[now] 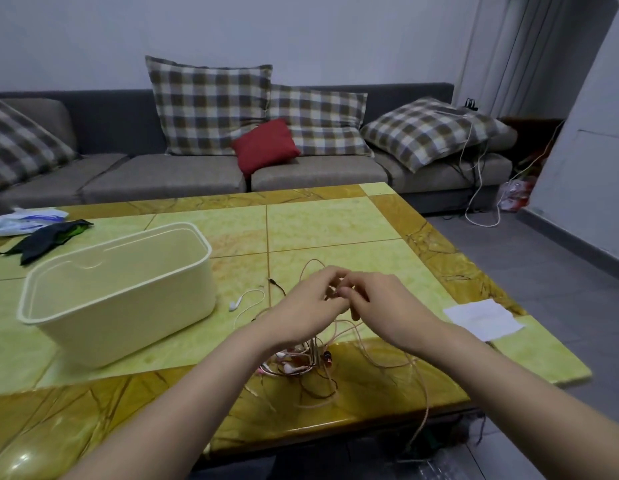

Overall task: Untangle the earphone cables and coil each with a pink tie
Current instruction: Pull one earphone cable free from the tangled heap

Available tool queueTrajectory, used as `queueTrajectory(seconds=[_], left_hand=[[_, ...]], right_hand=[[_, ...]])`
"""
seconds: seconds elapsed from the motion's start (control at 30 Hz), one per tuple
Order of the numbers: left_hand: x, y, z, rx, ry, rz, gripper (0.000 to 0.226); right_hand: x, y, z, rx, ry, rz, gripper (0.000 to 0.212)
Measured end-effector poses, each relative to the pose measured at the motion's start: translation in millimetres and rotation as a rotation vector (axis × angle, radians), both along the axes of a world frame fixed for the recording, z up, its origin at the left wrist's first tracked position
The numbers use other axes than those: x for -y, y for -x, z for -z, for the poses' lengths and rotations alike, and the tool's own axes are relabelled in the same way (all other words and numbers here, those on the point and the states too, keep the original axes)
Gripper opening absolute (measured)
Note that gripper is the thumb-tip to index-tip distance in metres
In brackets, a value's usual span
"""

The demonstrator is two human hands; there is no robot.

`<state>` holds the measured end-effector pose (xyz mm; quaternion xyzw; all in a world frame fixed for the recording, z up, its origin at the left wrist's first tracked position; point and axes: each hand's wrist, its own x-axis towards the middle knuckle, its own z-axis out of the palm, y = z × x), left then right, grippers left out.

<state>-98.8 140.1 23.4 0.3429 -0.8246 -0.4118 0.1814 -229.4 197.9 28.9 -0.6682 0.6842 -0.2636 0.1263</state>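
A tangle of thin earphone cables (pixel 302 367) lies near the table's front edge, with pink and dark red earbuds in it. Pale pinkish strands rise from the heap to my hands, and one strand hangs over the table edge. My left hand (pixel 309 306) and my right hand (pixel 373 301) meet above the heap, fingertips pinching the same pale cable between them. A white earbud (pixel 234 304) on its own thin cable lies apart, to the left of my hands. A dark jack plug (pixel 274 281) lies just behind it. I cannot make out any pink tie.
A cream plastic bin (pixel 121 292) stands on the yellow-green tiled table (pixel 335 223) at left. A white paper sheet (pixel 483 318) overhangs the right edge. Dark cloth (pixel 44 239) and a plastic bag (pixel 24 220) lie far left. A grey sofa with cushions stands behind.
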Motion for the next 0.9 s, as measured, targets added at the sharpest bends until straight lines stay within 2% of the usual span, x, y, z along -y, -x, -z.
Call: queueTrajectory(seconds=[0.07,0.2,0.43,0.57,0.7,0.9], left_hand=[[-4,2,-1,0.009,-0.02,0.017,0.025],[0,-8,0,0.144,0.123,-0.087,0.032],[-1,-32,-6,-0.014,-0.091,-0.139,0.035],[-4,-36,-6,0.087,-0.086,-0.042,0.033],[-7,-33,2,0.1,-0.207,0.027,0.027],[-2,-35,7,0.122,0.004,-0.091,0.034]], right_hand=[[-2,3,-1,0.051,0.015,-0.002,0.018],[-7,20,4,0.124,-0.032,0.002,0.02],[-15,38,7,0.175,-0.027,0.038,0.025],[-13,38,5,0.146,0.003,0.063,0.021],[-13,23,3,0.124,0.03,-0.023,0.017],[-11,7,15,0.121,-0.063,-0.111,0.02]])
